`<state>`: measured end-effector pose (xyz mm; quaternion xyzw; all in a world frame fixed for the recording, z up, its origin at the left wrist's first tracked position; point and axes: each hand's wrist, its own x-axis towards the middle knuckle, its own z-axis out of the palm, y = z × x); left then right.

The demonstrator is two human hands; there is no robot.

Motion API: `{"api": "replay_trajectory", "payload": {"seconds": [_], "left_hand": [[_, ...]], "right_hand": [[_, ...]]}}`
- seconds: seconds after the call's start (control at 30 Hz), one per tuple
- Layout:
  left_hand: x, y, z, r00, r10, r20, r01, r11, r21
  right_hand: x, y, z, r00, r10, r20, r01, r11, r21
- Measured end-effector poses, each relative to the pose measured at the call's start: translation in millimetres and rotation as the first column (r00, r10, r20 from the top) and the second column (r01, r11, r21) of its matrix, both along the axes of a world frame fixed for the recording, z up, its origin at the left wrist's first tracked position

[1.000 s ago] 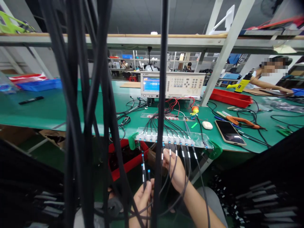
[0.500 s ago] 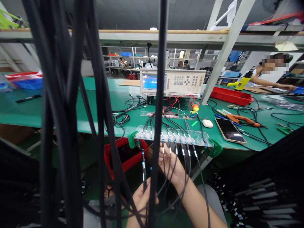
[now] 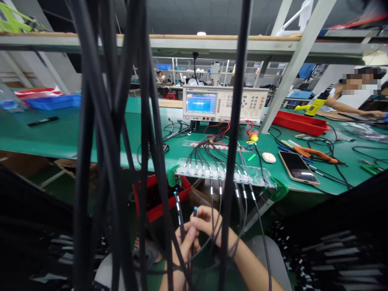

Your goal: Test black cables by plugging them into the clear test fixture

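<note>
Below the bench edge, my left hand (image 3: 185,244) is closed round black cables (image 3: 179,214) with blue tips and white labels. Touching it, my right hand (image 3: 207,222) pinches a single black cable end (image 3: 195,211) with a blue tip. Above them, a clear connector strip (image 3: 222,176) is held at the bench edge by green clamps (image 3: 173,175). Several labelled cables hang from its right part, passing in front of my right hand and wrist. Thin black leads run from its far side to a second strip (image 3: 194,144).
Thick black cables (image 3: 91,121) hang close before the camera. On the green bench (image 3: 60,137) stand a test instrument (image 3: 224,104), a red tray (image 3: 300,122), a phone (image 3: 298,167) and orange pliers (image 3: 315,153). A red bin (image 3: 160,210) is below. Another person works at right.
My right hand has come down from the connector strip to my left hand and now pinches a blue-tipped cable end. The view has shifted, moving the hanging cables to the right.
</note>
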<state>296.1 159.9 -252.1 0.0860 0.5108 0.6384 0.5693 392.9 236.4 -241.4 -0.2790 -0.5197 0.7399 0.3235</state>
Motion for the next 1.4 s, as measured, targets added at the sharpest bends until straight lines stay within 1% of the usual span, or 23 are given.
{"api": "replay_trajectory", "payload": {"seconds": [0.07,0.13,0.2,0.3,0.37,0.43,0.5,0.6,0.67,0.77,0.83,0.93,1.0,1.07,1.1,1.17,1.23,1.3,1.4], "left_hand": [[-4,1,-0.9,0.999,0.034,0.034,-0.034,0.999,-0.007],[-8,1,-0.9,0.996,0.069,0.061,-0.069,0.998,-0.008],[-10,0,0.0,0.989,0.11,0.102,-0.109,0.994,-0.015],[-11,-2,1.2,0.977,0.141,0.158,-0.143,0.99,0.001],[-11,-3,1.4,0.978,0.147,0.15,-0.154,0.987,0.038],[-10,-4,1.8,0.983,0.145,0.114,-0.153,0.986,0.065],[-10,-4,3.4,0.988,0.126,0.093,-0.133,0.988,0.074],[-8,-4,8.0,0.993,0.098,0.063,-0.102,0.993,0.065],[-8,-4,11.2,0.997,0.058,0.042,-0.06,0.998,0.032],[-7,-4,13.2,1.0,0.018,0.016,-0.018,1.0,-0.007],[-7,-5,12.6,1.0,0.017,0.012,-0.016,1.0,-0.007],[-8,-7,11.3,0.999,0.002,0.038,-0.003,1.0,0.006],[-10,-8,11.8,0.999,-0.004,0.046,0.005,1.0,-0.002],[-11,-9,13.0,1.0,-0.004,0.025,0.005,0.999,-0.032],[-12,-9,13.6,1.0,0.002,0.011,-0.001,0.999,-0.047],[-12,-10,13.4,1.0,0.002,0.005,-0.001,0.998,-0.063],[-11,-10,10.4,1.0,-0.012,0.024,0.014,0.997,-0.072],[-10,-11,4.3,0.998,-0.039,0.046,0.042,0.997,-0.068],[-10,-12,-9.9,0.998,-0.047,0.037,0.048,0.998,-0.044]], "right_hand": [[-5,4,5.1,0.988,-0.154,-0.013,0.155,0.987,0.036],[-8,12,11.5,0.962,-0.268,-0.046,0.269,0.963,0.001],[-12,20,17.0,0.943,-0.322,-0.088,0.317,0.946,-0.062],[-15,28,22.1,0.927,-0.343,-0.154,0.325,0.937,-0.129],[-17,29,24.2,0.917,-0.347,-0.197,0.314,0.932,-0.18],[-18,29,25.8,0.903,-0.352,-0.247,0.287,0.921,-0.262],[-19,29,27.1,0.89,-0.338,-0.306,0.221,0.907,-0.359],[-21,32,27.5,0.861,-0.303,-0.408,0.083,0.876,-0.476],[-22,35,26.7,0.833,-0.294,-0.468,0.012,0.856,-0.517],[-23,40,25.7,0.792,-0.294,-0.534,-0.056,0.838,-0.544],[-24,42,25.8,0.774,-0.294,-0.561,-0.082,0.832,-0.548],[-25,43,26.1,0.77,-0.302,-0.562,-0.079,0.829,-0.553],[-25,41,24.5,0.783,-0.313,-0.538,-0.048,0.831,-0.554],[-26,39,19.9,0.818,-0.319,-0.479,0.016,0.844,-0.535],[-27,37,16.6,0.844,-0.317,-0.432,0.065,0.86,-0.506],[-29,33,8.7,0.906,-0.311,-0.287,0.182,0.898,-0.4],[-32,29,2.0,0.945,-0.296,-0.14,0.25,0.928,-0.277],[-36,25,-0.5,0.961,-0.268,-0.065,0.25,0.946,-0.206],[-40,23,4.0,0.97,-0.235,-0.057,0.224,0.962,-0.154]]}}
